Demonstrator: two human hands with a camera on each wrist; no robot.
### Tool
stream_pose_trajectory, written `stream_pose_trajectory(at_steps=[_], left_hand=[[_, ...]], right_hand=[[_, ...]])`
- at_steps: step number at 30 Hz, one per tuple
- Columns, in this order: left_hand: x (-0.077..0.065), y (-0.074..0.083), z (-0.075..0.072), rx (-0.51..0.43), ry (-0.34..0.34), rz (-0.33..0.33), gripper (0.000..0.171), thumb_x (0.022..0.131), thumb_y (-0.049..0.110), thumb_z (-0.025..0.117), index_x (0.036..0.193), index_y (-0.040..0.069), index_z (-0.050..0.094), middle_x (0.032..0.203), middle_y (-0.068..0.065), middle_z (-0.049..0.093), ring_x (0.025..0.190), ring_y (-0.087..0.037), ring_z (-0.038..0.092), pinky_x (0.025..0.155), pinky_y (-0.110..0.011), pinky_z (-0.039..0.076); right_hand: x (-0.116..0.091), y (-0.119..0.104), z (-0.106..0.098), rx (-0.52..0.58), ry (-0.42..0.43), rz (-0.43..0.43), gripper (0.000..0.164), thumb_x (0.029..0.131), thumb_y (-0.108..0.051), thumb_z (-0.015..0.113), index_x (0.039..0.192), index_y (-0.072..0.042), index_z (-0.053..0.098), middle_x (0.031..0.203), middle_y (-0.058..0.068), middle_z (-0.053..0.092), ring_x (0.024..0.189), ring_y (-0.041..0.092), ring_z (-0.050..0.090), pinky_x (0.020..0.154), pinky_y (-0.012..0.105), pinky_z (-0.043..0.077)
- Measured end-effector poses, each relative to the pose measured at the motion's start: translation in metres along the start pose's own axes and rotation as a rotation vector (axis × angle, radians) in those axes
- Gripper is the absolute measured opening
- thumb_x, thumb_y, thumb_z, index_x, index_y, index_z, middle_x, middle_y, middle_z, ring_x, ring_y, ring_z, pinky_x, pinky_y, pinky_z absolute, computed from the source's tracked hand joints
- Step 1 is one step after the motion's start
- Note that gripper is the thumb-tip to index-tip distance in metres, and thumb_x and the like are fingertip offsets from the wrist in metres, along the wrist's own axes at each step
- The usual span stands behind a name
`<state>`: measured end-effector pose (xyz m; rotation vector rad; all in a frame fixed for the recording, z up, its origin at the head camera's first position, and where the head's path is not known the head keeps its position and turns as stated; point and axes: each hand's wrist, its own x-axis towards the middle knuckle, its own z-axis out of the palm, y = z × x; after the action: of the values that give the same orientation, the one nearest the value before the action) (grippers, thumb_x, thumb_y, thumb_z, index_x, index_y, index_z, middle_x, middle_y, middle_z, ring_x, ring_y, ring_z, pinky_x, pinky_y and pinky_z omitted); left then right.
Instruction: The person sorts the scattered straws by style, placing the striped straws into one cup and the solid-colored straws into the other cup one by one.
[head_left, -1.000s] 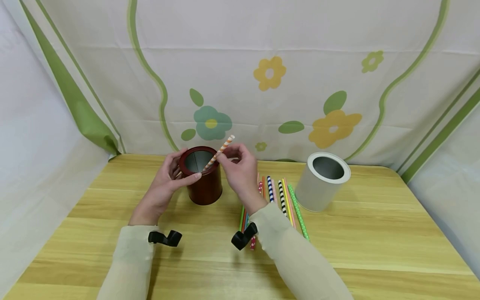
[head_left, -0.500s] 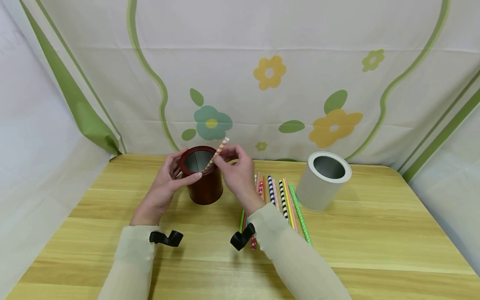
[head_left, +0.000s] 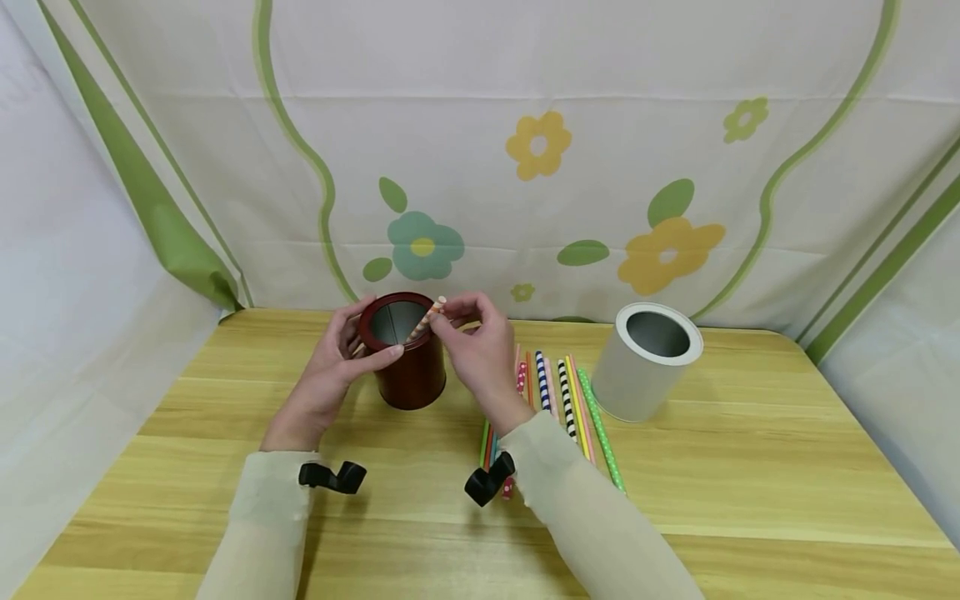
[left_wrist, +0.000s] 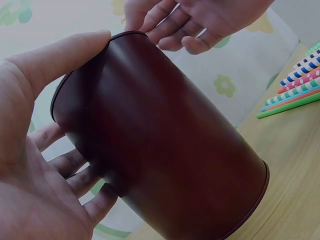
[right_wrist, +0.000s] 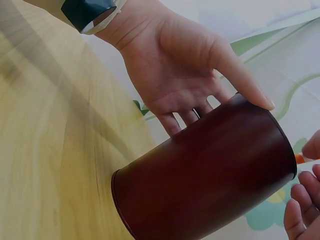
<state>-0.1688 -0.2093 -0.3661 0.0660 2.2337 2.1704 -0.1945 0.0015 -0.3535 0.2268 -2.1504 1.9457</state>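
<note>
My left hand (head_left: 322, 379) holds a dark red can (head_left: 411, 379) by its upper part, thumb over the front of the rim and fingers round the far left side. The can stands upright on the table. My right hand (head_left: 480, 346) pinches an orange-and-white striped paper straw (head_left: 437, 307) between thumb and fingers at the can's right rim. The straw slants, its lower part inside the can's mouth and its top sticking out. In the left wrist view the can (left_wrist: 160, 135) hides nearly all of the straw. An orange bit of straw (right_wrist: 300, 158) shows in the right wrist view.
Several paper straws (head_left: 566, 400) in mixed colours and patterns lie on the wooden table (head_left: 750, 467), partly under my right forearm. A white can (head_left: 633, 383) with an open top stands to their right. A flowered cloth (head_left: 465, 167) hangs behind the table.
The striped straw has sunk lower into the dark red can, so less of it sticks up above my right fingers. My left hand and the can have stayed in place.
</note>
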Motion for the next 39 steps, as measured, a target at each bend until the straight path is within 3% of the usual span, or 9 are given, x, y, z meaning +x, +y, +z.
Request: stream_pose_trajectory(at_steps=[10,17,30,39], left_hand=[[-0.001,0.001,0.0,-0.005,-0.005,0.002,0.086,0.098,0.011,0.076,0.168,0.021,0.027,0.172,-0.009,0.038,0.159,-0.029,0.034,0.129,-0.05,0.029],[-0.003,0.0,0.0,0.0,-0.004,0.004,0.085,0.099,0.011,0.075,0.168,0.022,0.027,0.172,-0.009,0.038,0.16,-0.029,0.033,0.129,-0.051,0.029],[-0.002,0.0,0.001,-0.002,-0.008,0.006,0.086,0.098,0.012,0.076,0.168,0.021,0.027,0.171,-0.009,0.039,0.159,-0.029,0.035,0.129,-0.051,0.03],[-0.003,-0.002,0.001,0.003,-0.005,0.002,0.087,0.098,0.013,0.076,0.169,0.022,0.026,0.171,-0.007,0.038,0.159,-0.028,0.034,0.13,-0.052,0.028]], right_hand=[[-0.009,0.01,-0.021,0.042,0.093,0.013,0.012,0.093,-0.014,0.079,0.102,-0.009,0.073,0.1,0.003,0.072,0.093,0.018,0.066,0.072,0.027,0.053],[-0.014,0.019,-0.038,0.051,0.14,0.108,0.012,0.096,-0.017,0.079,0.103,-0.01,0.072,0.101,0.001,0.07,0.097,0.018,0.063,0.078,0.031,0.052],[-0.018,0.046,-0.063,0.021,0.197,0.275,0.015,0.096,-0.019,0.079,0.106,-0.01,0.073,0.102,0.004,0.07,0.09,0.016,0.065,0.073,0.022,0.057],[-0.017,0.054,-0.07,-0.169,0.13,0.355,0.018,0.094,-0.021,0.08,0.107,-0.01,0.075,0.104,0.006,0.072,0.092,0.019,0.066,0.075,0.026,0.055]])
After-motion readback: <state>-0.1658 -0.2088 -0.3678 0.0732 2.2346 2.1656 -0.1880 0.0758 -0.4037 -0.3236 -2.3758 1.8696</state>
